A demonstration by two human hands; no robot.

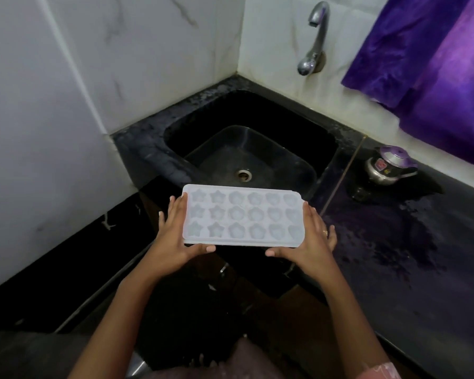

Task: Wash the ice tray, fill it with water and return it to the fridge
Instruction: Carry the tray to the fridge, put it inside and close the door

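A white plastic ice tray (242, 215) with star, flower and heart shaped cups is held level just in front of the black sink (175, 127). My left hand (173, 236) grips its left end, thumb under the near edge. My right hand (312, 239) grips its right end, a ring on one finger. The cups look empty; I cannot tell whether water is in them. A chrome tap (315, 36) juts from the marble wall beyond the sink, with no water running.
A small steel kettle with a purple lid (389, 166) stands on the wet black counter (394, 255) at the right. A purple cloth (427, 64) hangs over the wall at the top right. White marble walls enclose the sink at the left and back.
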